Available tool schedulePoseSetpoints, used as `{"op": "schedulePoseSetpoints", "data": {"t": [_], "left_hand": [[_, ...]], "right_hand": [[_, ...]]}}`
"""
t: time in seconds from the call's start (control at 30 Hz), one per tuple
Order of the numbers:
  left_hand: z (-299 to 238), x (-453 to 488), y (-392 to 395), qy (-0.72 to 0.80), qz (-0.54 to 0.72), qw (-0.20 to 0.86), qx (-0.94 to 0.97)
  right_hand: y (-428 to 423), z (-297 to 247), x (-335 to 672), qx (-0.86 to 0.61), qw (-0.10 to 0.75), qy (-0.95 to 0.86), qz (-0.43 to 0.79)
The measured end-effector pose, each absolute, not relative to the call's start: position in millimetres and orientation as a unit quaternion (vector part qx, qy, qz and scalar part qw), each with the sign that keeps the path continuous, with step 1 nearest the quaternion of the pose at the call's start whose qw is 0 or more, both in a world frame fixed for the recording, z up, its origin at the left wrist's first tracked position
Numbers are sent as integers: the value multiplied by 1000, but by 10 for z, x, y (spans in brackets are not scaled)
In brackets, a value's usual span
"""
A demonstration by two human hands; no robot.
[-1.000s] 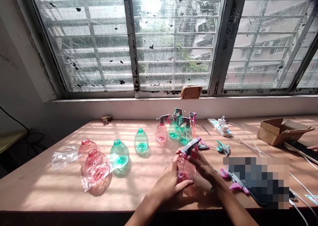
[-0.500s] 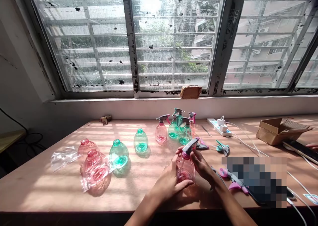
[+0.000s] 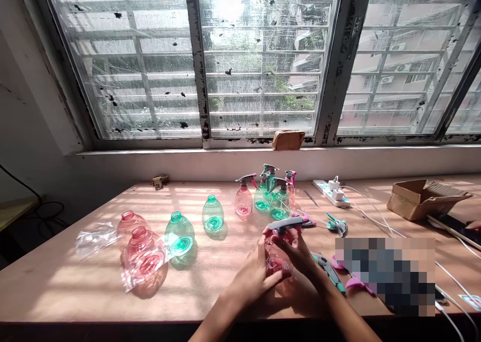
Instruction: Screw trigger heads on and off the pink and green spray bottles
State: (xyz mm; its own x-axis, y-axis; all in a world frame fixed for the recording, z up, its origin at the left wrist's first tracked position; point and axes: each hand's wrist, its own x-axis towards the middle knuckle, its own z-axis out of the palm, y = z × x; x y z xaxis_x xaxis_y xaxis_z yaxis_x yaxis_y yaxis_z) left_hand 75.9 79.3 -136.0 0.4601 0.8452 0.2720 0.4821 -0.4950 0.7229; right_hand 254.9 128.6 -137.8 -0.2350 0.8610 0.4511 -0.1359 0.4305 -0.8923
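A pink see-through spray bottle (image 3: 277,263) stands upright near the table's front edge between my hands. My left hand (image 3: 251,268) is wrapped round the left side of its body, thumb low across the front. At the neck, the fingers of my right hand (image 3: 300,256) close round the collar, which they mostly hide. The grey and pink spray head (image 3: 287,224) on top points sideways. Behind it stand several spray bottles with heads on, a pink one (image 3: 244,202) and a green one (image 3: 280,205) among them. Loose grey and teal spray heads (image 3: 330,271) lie right of my right hand.
Headless bottles stand at left: green ones (image 3: 213,214) and pink ones (image 3: 141,252), with clear plastic film (image 3: 95,239) around. At right are a power strip (image 3: 326,192), white cables, a cardboard box (image 3: 409,202) and a blurred-out dark object (image 3: 391,277). Another person's hand (image 3: 474,225) shows at the right edge.
The spray head on the held bottle has turned from pointing away and right to lying sideways. My right hand has shifted round the neck; my left hand keeps its hold.
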Motion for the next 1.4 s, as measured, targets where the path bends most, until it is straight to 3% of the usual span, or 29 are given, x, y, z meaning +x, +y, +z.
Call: {"op": "schedulePoseSetpoints", "data": {"t": [0.57,0.9,1.4], "left_hand": [[-1337,770,782,412,316,282,807],[-1339,756,782,411,317,278,809],[-1319,743,783,385,322,278,819]], "right_hand": [[1241,-1322,2581,-263,541,-671,434],[1302,-1392,2517,-327,537,-640,441],[1132,-1061,2541,-282,535,-676,421]]}}
